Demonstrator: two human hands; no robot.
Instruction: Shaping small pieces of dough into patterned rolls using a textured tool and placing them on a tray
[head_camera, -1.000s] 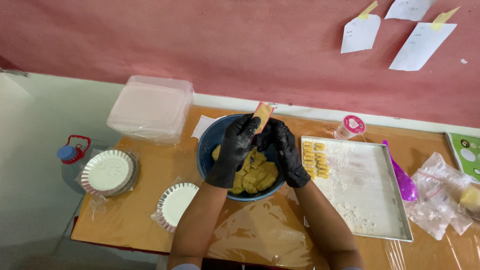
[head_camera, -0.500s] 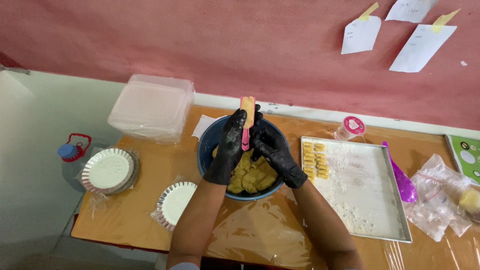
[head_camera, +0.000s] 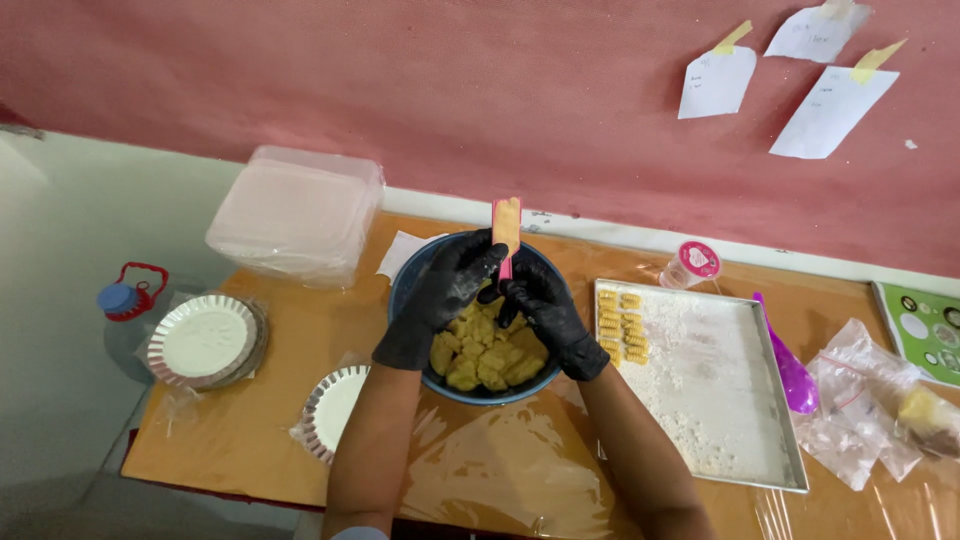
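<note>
Since half a second ago the pink mould (head_camera: 506, 226) sits about as high above the blue bowl (head_camera: 420, 275), and both hands have barely shifted. Left hand (head_camera: 445, 292), in a black glove, has its fingers closed round the bottom of the mould and holds it standing up, likely so the yellow dough on top stays put. Right hand (head_camera: 545, 310), also gloved, is curled close against the mould's lower end, and its fingers seem to pinch it, though I cannot tell how tight. Below them the bowl is full of yellow dough lumps (head_camera: 487, 352), so any crumbs fall back in. To the right a floury metal tray (head_camera: 715, 400) lies on the desk (head_camera: 250, 430) with small shaped pieces (head_camera: 620, 325) lined in rows at its left end, close to the bowl and easy to reach. Foil pie dishes (head_camera: 205, 340) wait on the left, and a purple scoop (head_camera: 785, 355) rests by the tray
</note>
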